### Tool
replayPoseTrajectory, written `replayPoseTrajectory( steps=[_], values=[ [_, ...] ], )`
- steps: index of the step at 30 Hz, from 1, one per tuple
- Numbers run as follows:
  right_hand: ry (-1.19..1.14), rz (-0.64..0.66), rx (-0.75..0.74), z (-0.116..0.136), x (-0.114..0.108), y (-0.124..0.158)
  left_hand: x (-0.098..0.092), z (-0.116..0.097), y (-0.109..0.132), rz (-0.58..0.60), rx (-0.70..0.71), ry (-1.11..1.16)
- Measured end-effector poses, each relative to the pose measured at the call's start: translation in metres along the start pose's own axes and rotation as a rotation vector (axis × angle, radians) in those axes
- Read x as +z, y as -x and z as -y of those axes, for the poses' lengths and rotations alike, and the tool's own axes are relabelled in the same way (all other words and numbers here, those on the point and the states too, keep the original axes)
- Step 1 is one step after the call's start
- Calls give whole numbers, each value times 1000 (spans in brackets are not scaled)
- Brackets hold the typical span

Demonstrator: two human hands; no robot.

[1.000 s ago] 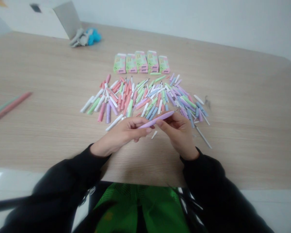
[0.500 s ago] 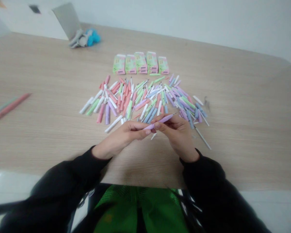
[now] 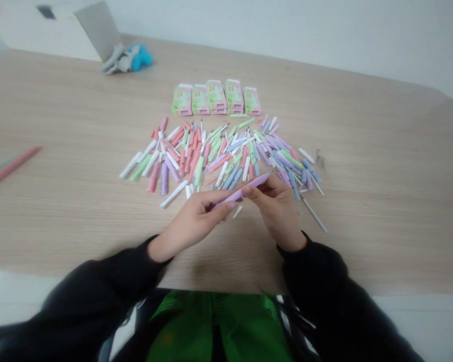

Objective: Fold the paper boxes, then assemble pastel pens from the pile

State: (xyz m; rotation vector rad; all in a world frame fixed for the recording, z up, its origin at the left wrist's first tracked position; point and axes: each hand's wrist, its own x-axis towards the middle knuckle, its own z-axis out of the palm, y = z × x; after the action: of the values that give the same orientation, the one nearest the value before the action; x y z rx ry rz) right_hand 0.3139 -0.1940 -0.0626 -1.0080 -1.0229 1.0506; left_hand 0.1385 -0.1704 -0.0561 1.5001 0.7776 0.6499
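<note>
We hold a lilac pen (image 3: pixel 241 191) between our left hand (image 3: pixel 194 221) and right hand (image 3: pixel 279 208), just before the heap of pen parts (image 3: pixel 219 153).

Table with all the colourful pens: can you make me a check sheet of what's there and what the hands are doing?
Surface: pale wooden table.
Job's things: purple pen held above the table; heap of pastel pen pieces behind it.
Clutter: five small boxes in a row; pink pen at the left edge; grey-blue bundle far back; thin refill beside the right hand.
Hands: left hand and right hand both grip the purple pen.
Cables: nothing seen.
Surroundings: white wall.
</note>
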Motion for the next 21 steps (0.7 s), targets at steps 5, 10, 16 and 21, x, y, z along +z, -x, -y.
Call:
replayPoseTrajectory(
  steps=[5,10,16,21],
  values=[
    [-21,80,-23,4,1,2,-7,4,-3,196,-129,264],
    [-2,57,-21,2,1,4,-7,2,-4,69,-53,70],
    [16,7,-66,4,1,4,-4,-2,-4,-45,51,-87],
    [-8,171,-17,10,-2,3,-9,4,-2,362,-179,437]
  ],
)
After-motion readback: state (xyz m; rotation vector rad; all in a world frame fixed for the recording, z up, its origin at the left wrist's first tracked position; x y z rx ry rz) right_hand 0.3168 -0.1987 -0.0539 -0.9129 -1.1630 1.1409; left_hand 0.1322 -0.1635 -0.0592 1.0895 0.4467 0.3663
